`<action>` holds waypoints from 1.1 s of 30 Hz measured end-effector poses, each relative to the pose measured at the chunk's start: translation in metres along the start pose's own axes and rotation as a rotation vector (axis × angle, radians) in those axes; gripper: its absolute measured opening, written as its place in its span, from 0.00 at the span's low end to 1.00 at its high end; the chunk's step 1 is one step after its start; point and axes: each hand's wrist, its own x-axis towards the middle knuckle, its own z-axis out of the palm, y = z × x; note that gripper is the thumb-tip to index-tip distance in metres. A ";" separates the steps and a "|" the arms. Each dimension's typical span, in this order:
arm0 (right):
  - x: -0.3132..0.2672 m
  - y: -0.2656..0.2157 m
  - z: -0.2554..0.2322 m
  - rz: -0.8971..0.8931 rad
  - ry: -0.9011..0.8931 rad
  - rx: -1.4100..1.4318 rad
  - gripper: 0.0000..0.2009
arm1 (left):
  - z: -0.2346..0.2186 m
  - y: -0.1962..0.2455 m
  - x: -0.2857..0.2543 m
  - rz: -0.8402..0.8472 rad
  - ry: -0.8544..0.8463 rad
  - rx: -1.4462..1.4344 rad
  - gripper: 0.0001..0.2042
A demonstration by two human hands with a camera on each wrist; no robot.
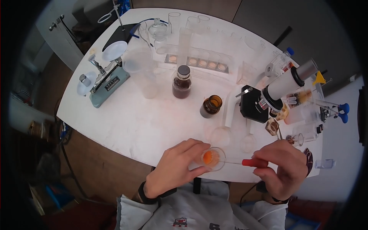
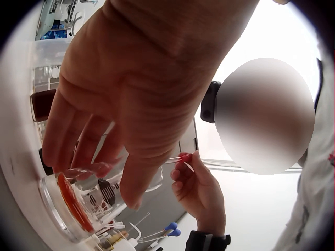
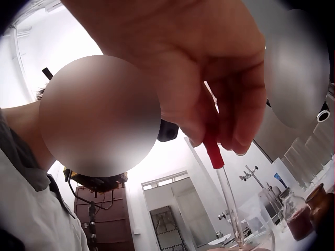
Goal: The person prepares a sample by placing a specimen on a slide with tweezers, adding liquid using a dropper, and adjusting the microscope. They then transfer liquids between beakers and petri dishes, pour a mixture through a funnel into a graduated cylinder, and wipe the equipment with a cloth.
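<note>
Near the table's front edge, my left hand holds a small glass beaker with orange liquid in its bottom, fingers on the far side and thumb on the near side. In the left wrist view the liquid forms a shallow layer. My right hand pinches the red rubber bulb of a dropper between thumb and fingers. The dropper's thin glass tube runs from the bulb toward the beaker, its lower end over the beaker's mouth in the head view.
An open brown bottle and a capped bottle of dark liquid stand beyond the hands. At left are a balance and a plastic beaker. A microscope stands at right, a test-tube rack behind.
</note>
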 end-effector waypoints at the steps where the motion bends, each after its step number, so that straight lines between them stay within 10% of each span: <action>1: -0.005 0.003 0.004 0.024 -0.030 -0.005 0.17 | 0.001 0.000 0.000 -0.004 -0.003 0.000 0.26; 33: -0.006 0.038 0.045 -0.028 -0.237 -0.048 0.16 | 0.000 0.001 0.003 -0.036 -0.012 -0.026 0.23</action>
